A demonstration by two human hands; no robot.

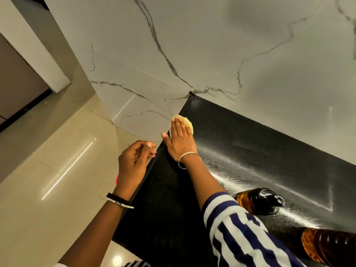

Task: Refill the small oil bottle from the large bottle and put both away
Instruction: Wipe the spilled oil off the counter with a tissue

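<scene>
The small oil bottle [259,201] is seen as clear glass holding amber oil, topped by a dark neck and ringed cap; it is set on the black counter [250,143] beside the striped sleeve [231,228], its long axis shown running from amber body at left to cap at right; the large bottle [327,245], ribbed and amber, is cut off at the lower right corner, its direction not to be told; the right hand [181,141] is laid flat, fingers straight, on a pale yellow cloth [185,119] near the marble wall [212,45]; the left hand [133,160] is held off the counter's edge, fingers loosely curled, nothing seen in them.
</scene>
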